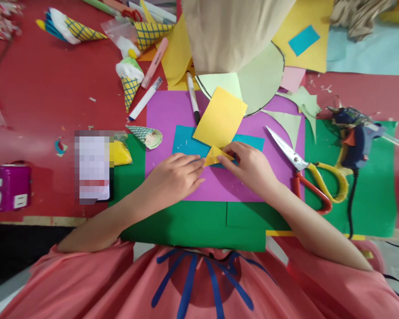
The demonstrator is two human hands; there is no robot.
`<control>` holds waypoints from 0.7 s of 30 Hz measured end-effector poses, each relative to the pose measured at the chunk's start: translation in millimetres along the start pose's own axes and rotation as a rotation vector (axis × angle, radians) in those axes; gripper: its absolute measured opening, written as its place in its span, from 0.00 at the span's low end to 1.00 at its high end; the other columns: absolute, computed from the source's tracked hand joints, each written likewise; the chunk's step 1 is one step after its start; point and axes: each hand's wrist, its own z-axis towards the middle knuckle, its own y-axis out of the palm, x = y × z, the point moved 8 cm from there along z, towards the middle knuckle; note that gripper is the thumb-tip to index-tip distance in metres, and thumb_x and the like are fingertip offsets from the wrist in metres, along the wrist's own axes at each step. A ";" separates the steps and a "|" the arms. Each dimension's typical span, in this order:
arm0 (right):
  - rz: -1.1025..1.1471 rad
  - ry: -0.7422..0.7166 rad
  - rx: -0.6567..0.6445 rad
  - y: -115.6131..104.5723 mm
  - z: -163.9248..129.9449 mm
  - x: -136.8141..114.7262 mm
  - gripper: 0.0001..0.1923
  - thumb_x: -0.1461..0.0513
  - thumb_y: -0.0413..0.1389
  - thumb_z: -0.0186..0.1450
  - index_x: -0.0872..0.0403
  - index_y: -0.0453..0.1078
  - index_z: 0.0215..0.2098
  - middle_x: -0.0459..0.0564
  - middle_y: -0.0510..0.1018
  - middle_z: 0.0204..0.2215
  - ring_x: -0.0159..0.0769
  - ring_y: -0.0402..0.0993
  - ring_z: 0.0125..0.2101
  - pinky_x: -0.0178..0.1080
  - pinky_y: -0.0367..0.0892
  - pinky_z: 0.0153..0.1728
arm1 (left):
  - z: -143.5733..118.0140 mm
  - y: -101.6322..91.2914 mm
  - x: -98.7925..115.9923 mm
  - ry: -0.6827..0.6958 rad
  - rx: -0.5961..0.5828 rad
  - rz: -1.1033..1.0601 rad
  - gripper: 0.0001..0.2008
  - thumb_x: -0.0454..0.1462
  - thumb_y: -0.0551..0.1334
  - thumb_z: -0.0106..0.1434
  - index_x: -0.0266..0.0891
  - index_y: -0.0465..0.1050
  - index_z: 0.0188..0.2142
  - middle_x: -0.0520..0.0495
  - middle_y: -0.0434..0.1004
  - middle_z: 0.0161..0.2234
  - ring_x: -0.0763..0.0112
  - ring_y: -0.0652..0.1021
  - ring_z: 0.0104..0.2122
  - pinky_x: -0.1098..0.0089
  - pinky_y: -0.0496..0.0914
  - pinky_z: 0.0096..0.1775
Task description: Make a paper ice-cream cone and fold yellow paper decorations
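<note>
- Yellow piece (pixel 213 155), small, creased and pointed at the top, lies in the middle of the work area between the two hands, at the near edge of some blue paper (pixel 183 142)
- Left hand (pixel 177 175): palm down, fingers loosely straight, gripping nothing, fingertips at the piece's left corner
- Right hand (pixel 249 164): fingers curled in, thumb and fingertips pinching the piece's right side
- Just beyond, a flat yellow sheet (pixel 221 116) overlaps the blue paper; a purple sheet (pixel 193 192) lies under it all
- To the right, scissors (pixel 298 163) lie spread with their points away from the person; farther right is a glue gun (pixel 357 144)
- To the far left are paper cones (pixel 131 91)
- Folding looks like the step in hand; the next move seems to call for lining up the edges, then firm fingertip pressure along the crease
</note>
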 end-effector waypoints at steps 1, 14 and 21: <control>0.054 0.006 0.011 -0.4 1.0 0.8 0.07 0.60 0.54 0.66 0.55 0.67 0.32 0.47 0.74 0.29 0.32 0.65 0.28 0.35 0.54 0.28 | 1.4 -0.8 -2.0 -0.002 0.010 -0.040 0.13 0.35 0.55 0.69 0.34 0.77 0.45 0.43 0.81 0.48 0.59 0.78 0.50 0.59 0.71 0.49; 1.022 0.090 0.038 -2.0 8.2 17.0 0.09 0.60 0.60 0.61 0.52 0.66 0.37 0.41 0.73 0.25 0.28 0.71 0.24 0.34 0.68 0.27 | 44.6 24.0 -54.0 -0.558 0.190 -1.234 0.10 0.39 0.61 0.64 0.38 0.66 0.29 0.56 0.69 0.20 0.83 0.67 0.16 0.79 0.62 0.19; 0.998 0.091 0.128 1.6 2.4 20.2 0.26 0.57 0.61 0.62 0.45 0.56 0.54 0.38 0.69 0.24 0.32 0.71 0.24 0.39 0.71 0.30 | 39.3 37.5 -58.4 -0.583 0.381 -1.338 0.13 0.42 0.61 0.64 0.38 0.64 0.27 0.56 0.70 0.19 0.84 0.68 0.14 0.80 0.61 0.16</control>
